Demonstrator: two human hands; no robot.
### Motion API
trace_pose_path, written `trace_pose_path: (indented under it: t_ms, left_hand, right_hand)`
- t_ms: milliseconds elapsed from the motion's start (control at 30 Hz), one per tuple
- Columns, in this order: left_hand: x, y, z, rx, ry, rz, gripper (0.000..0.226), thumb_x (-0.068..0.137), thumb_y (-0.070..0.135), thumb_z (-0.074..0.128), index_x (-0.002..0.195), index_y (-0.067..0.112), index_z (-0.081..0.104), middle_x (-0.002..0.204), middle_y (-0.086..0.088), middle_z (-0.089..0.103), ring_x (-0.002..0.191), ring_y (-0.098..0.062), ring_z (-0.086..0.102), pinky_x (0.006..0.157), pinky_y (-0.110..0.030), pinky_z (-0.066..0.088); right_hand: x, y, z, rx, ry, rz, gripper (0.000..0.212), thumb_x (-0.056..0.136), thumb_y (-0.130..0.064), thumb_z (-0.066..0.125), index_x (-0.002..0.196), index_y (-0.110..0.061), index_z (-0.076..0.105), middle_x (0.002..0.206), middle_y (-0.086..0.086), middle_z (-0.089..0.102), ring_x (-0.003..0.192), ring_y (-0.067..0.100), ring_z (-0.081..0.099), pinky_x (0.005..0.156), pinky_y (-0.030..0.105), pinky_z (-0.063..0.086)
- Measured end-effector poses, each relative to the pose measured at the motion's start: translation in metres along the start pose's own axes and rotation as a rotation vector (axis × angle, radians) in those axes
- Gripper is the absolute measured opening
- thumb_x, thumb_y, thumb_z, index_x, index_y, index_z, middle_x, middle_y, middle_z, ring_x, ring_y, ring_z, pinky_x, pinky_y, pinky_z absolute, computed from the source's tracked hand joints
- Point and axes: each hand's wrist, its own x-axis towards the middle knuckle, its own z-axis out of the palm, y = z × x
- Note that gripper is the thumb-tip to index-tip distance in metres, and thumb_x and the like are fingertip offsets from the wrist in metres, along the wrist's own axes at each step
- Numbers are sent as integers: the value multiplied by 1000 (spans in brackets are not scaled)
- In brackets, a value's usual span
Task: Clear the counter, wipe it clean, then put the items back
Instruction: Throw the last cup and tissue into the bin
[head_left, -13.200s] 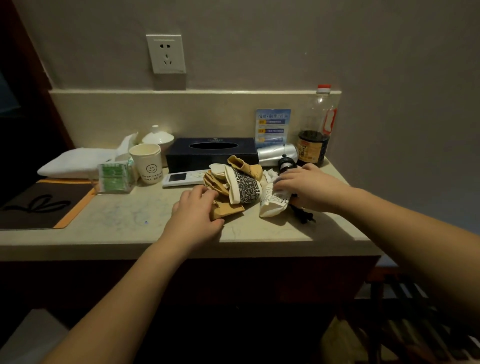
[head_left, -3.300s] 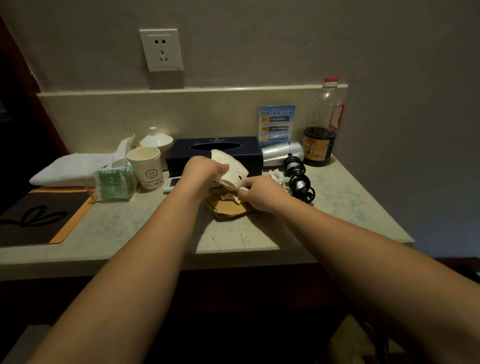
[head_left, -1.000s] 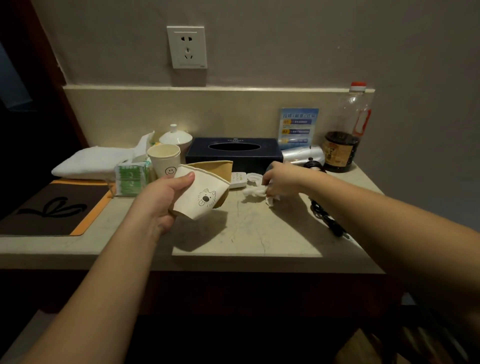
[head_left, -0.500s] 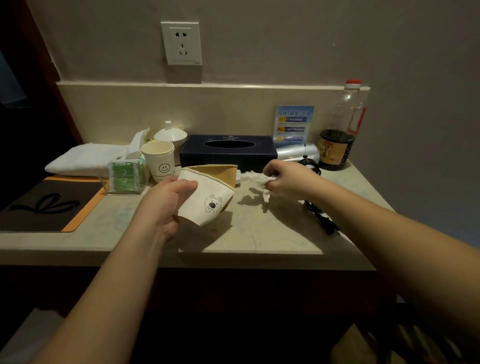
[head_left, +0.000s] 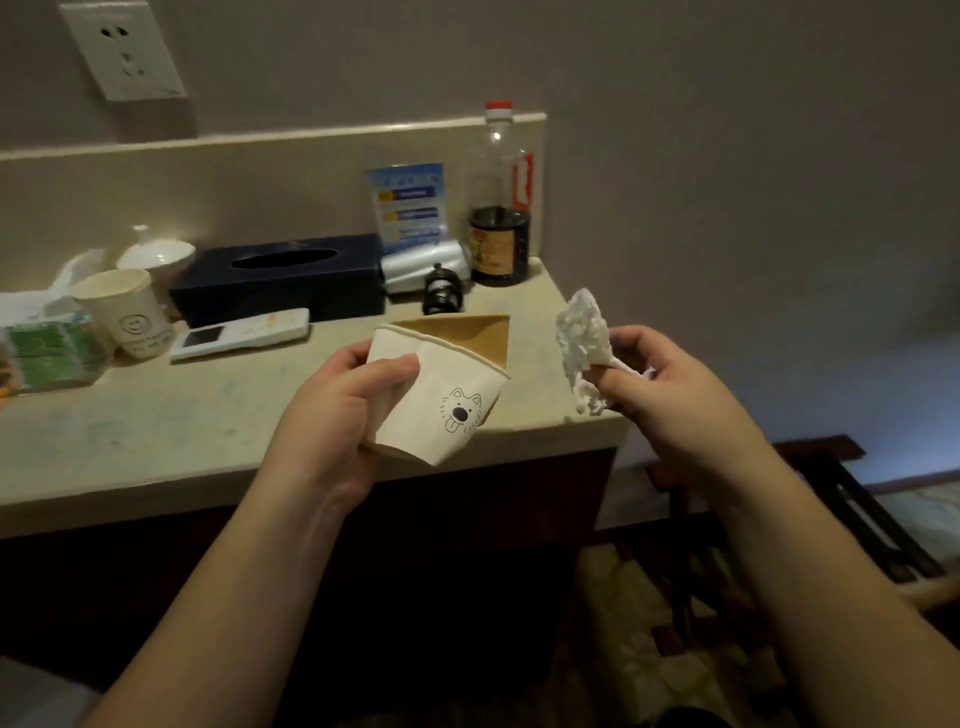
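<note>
My left hand (head_left: 332, 421) grips a white paper cup (head_left: 441, 402) with a dog face drawn on it, and brown paper is tucked inside the cup. The cup is tilted and hangs over the front edge of the beige counter (head_left: 156, 426). My right hand (head_left: 670, 395) pinches a crumpled white tissue (head_left: 584, 343) in the air, just off the counter's right end.
Along the back stand a dark tissue box (head_left: 280, 283), a white remote (head_left: 239, 332), a smiley paper cup (head_left: 127, 312), a green packet (head_left: 47, 353), a white lidded bowl (head_left: 153, 254), a silver roll (head_left: 423, 262), a black coiled cord (head_left: 441, 296), a soy sauce bottle (head_left: 498, 228) and a blue card (head_left: 408, 208). A dark rack (head_left: 810, 509) stands on the floor at right.
My right hand has lifted the tissue off the counter and carried it right, past the counter's end. The cup in my left hand has moved right toward the counter's front edge.
</note>
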Motion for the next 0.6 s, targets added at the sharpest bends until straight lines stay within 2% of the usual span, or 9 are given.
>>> trace_pose_path:
  t_ms: [67, 200, 300, 500, 600]
  left_hand:
    - [-9, -18, 35, -4, -27, 10, 20, 84, 3, 62, 102, 13, 62, 89, -8, 73, 76, -25, 70, 63, -40, 58]
    - [-25, -62, 96, 16, -71, -34, 21, 83, -2, 61, 100, 10, 61, 84, -10, 72, 69, -22, 69, 57, -33, 56]
    - [-34, -103, 133, 57, -94, -106, 19, 82, -1, 63, 98, 10, 62, 82, -10, 72, 69, -23, 69, 58, -36, 56]
    - [-45, -194, 186, 178, -90, -305, 21, 81, 2, 67, 98, 14, 62, 88, -11, 72, 70, -24, 70, 56, -37, 53]
    - [-50, -240, 204, 250, -94, -407, 25, 82, 3, 67, 103, 12, 60, 95, -13, 71, 76, -28, 70, 56, -37, 53]
  right_hand:
    - [-18, 13, -32, 4, 29, 32, 19, 88, -17, 63, 101, -31, 62, 80, -23, 68, 75, 1, 64, 59, 13, 49]
    - [-51, 49, -88, -32, 73, 122, 19, 87, -22, 65, 99, -36, 61, 89, -20, 68, 82, 6, 66, 73, 27, 55]
    - [-75, 82, -124, -43, 104, 205, 20, 86, -22, 66, 101, -35, 61, 88, -11, 69, 78, 4, 66, 72, 23, 52]
    - [-126, 164, -178, -4, 161, 430, 24, 85, -27, 68, 106, -36, 60, 88, -9, 69, 74, 4, 67, 69, 25, 51]
    - [-152, 207, -193, 3, 203, 548, 24, 84, -29, 68, 106, -36, 60, 94, -8, 68, 81, 9, 67, 73, 30, 52]
